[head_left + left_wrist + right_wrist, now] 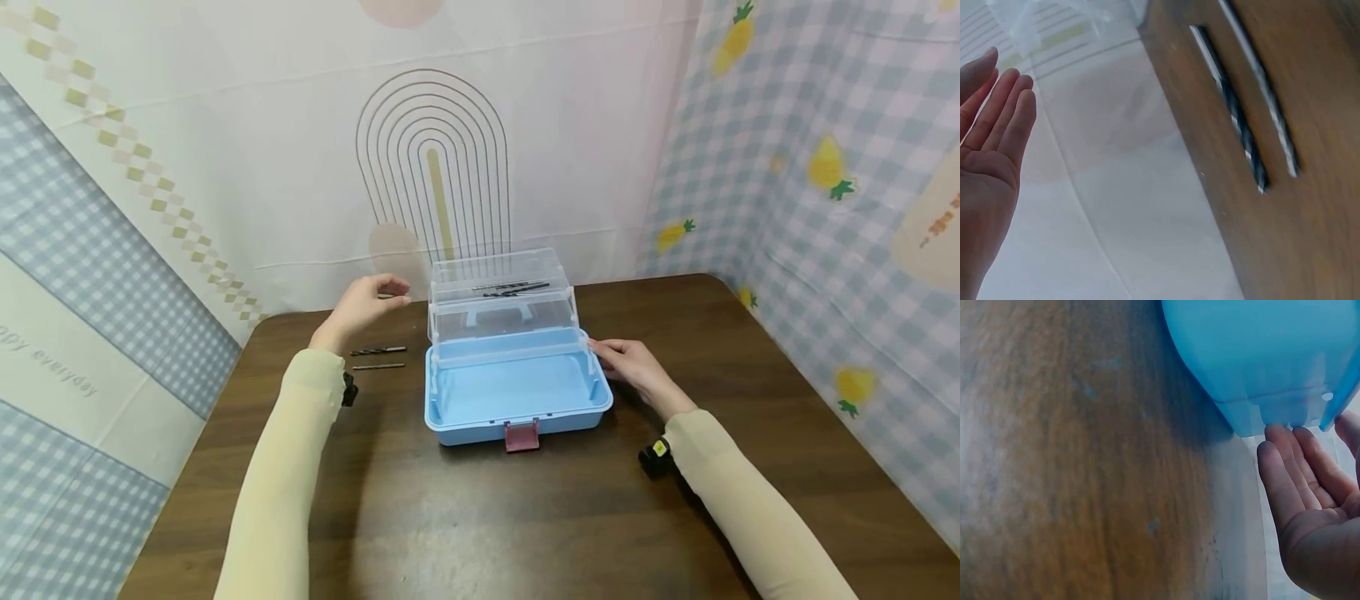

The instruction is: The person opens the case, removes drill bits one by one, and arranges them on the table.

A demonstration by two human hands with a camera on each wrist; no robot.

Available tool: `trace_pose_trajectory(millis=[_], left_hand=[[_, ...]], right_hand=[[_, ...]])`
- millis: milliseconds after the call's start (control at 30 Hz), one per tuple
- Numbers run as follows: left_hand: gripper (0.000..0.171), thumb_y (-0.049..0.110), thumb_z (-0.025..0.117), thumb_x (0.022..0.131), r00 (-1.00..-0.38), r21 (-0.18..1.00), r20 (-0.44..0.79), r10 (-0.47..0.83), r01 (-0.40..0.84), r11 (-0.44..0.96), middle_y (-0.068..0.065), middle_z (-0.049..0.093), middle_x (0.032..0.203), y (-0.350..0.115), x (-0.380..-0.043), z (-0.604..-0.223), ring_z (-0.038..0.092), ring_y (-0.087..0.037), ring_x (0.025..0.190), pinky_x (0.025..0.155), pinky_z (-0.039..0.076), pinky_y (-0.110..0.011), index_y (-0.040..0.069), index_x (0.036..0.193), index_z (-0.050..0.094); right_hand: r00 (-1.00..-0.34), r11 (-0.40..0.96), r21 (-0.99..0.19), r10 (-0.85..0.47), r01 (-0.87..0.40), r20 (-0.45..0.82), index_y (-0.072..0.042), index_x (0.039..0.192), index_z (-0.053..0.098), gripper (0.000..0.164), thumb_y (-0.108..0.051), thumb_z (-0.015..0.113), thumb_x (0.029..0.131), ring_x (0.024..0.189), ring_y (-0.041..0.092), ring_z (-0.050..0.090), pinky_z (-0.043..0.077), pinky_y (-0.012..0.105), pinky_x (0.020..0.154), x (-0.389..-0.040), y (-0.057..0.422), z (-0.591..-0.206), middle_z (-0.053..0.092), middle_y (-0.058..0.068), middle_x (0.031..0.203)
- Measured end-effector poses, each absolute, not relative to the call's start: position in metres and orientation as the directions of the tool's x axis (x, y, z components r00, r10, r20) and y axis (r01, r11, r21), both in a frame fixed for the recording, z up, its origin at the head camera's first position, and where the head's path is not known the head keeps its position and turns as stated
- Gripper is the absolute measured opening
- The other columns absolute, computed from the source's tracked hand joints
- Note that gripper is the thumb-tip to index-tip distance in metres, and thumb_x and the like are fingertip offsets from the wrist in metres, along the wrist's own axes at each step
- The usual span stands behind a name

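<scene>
A light blue toolbox (517, 392) stands on the table with its clear lid raised. Drill bits (517, 289) lie in the clear trays lifted at its back. My right hand (633, 367) holds the box's right end, the thumb at the rim and the fingertips against the outer wall (1260, 394). Raised near the table's back edge, my left hand (369, 304) is to the left of the lid. Its fingers (1010, 122) are mostly straight, with no bit visible in them. A thicker dark drill bit (1232, 106) and a thinner drill bit (1266, 87) lie beside each other below that hand.
The brown wooden table (525, 525) ends at a patterned cloth wall (585, 167) behind the box. Checked cloth (810, 217) hangs at the right. A dark red latch (522, 436) hangs down at the box's front.
</scene>
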State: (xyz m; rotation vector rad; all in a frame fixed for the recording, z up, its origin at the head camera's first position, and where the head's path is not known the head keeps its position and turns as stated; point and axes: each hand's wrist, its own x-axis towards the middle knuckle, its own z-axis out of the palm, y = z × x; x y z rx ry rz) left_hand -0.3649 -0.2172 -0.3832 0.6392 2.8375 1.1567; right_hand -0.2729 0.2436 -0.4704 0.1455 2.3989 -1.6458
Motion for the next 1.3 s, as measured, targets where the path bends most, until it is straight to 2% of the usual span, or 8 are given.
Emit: trace_pose_trajectory(millis=[333, 833, 1033, 1300], left_hand=[[0.033, 0.020, 0.066, 0.099, -0.888, 0.666, 0.178, 0.424, 0.426, 0.612, -0.014, 0.068, 0.124, -0.185, -0.374, -0.368, 0.062, -0.030, 0.117, 0.098, 0.049, -0.046, 0.001, 0.127, 0.066], [0.035, 0.019, 0.067, 0.100, -0.838, 0.664, 0.142, 0.527, 0.475, 0.577, -0.011, 0.067, 0.128, -0.132, -0.382, -0.370, 0.062, -0.024, 0.118, 0.098, 0.050, -0.040, 0.006, 0.132, 0.066], [0.031, 0.018, 0.068, 0.099, -0.806, 0.641, 0.148, 0.573, 0.519, 0.565, -0.008, 0.070, 0.121, -0.114, -0.384, -0.372, 0.063, -0.022, 0.113, 0.096, 0.051, -0.038, 0.006, 0.128, 0.069], [0.027, 0.020, 0.068, 0.098, -0.809, 0.620, 0.090, 0.581, 0.502, 0.603, -0.004, 0.071, 0.121, -0.100, -0.388, -0.377, 0.064, -0.019, 0.112, 0.094, 0.052, -0.035, 0.011, 0.124, 0.072]], right_hand=[[-0.968, 0.368, -0.905, -0.046, 0.214, -0.247, 0.005, 0.138, 0.056, 0.065, -0.048, 0.060, 0.100, 0.121, 0.030, 0.061, 0.052, 0.038, 0.095, -0.272, 0.244, -0.468, 0.054, 0.025, 0.140], [-0.970, 0.367, -0.908, -0.053, 0.201, -0.236, 0.006, 0.139, 0.055, 0.067, -0.048, 0.060, 0.100, 0.122, 0.033, 0.061, 0.052, 0.040, 0.096, -0.272, 0.245, -0.471, 0.055, 0.026, 0.140], [-0.969, 0.368, -0.907, -0.055, 0.206, -0.243, 0.006, 0.140, 0.055, 0.067, -0.049, 0.059, 0.100, 0.121, 0.033, 0.062, 0.052, 0.040, 0.096, -0.272, 0.245, -0.471, 0.055, 0.026, 0.140], [-0.973, 0.368, -0.911, -0.055, 0.188, -0.223, 0.007, 0.138, 0.056, 0.065, -0.047, 0.059, 0.101, 0.120, 0.031, 0.062, 0.053, 0.038, 0.094, -0.272, 0.245, -0.470, 0.056, 0.027, 0.139]])
